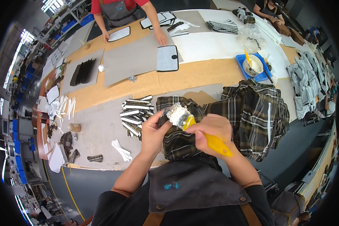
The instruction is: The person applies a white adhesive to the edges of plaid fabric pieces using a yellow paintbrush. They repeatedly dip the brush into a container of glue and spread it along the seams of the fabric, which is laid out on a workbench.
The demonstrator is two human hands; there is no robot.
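Observation:
In my right hand [214,131] is a brush with a yellow handle [219,145]. Its bristles [178,114] are loaded with thick white paste. My left hand [154,137] pinches a dark piece of plaid fabric [162,120] right beside the bristles, which partly hide it. Beneath both hands, a dark plaid cloth [179,144] lies bunched at the table's near edge. More of this plaid cloth, with a white strip [269,121] on it, spreads to the right and hangs over the edge. Left of the cloth sits a pile of plaid strips with white faces [131,113].
A blue tray [243,67] bears a bowl of white paste [252,66] with a yellow-handled tool. White strips [121,150] and a plaid scrap [95,158] lie front left. Across the table, a person [121,14] handles black-edged pale panels [167,58]. Grey garments [308,82] are heaped far right.

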